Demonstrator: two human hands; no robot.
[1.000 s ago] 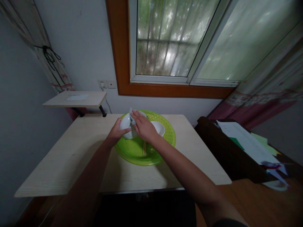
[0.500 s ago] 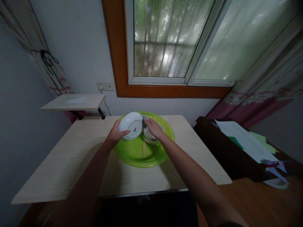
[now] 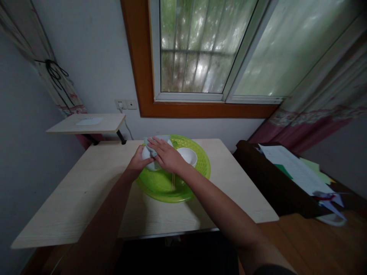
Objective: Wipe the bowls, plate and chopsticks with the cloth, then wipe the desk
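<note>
My left hand (image 3: 136, 162) grips the left edge of a white plate (image 3: 155, 165), its thumb over the front. Laid across the plate's face, my right hand (image 3: 168, 153) presses a light grey cloth (image 3: 146, 141) against it, fingers stretched out over the cloth. Much of the plate is hidden by that hand and the cloth. Both hands are above a round green plastic tray (image 3: 157, 191). A white bowl (image 3: 189, 155) stands on the tray, just right of my right hand. Below my right wrist lies a pair of chopsticks (image 3: 173, 184), partly covered.
The tray stands on a pale wooden table (image 3: 86, 194). A small raised shelf (image 3: 107, 124) with a paper label is at the back left. To the right, a dark brown piece of furniture (image 3: 249, 168) bears papers (image 3: 289, 172). A window (image 3: 200, 57) is behind the table.
My right hand has moved left with the cloth, from over the bowl onto the plate's face. My left hand still grips the plate. The bowl is now more fully in sight.
</note>
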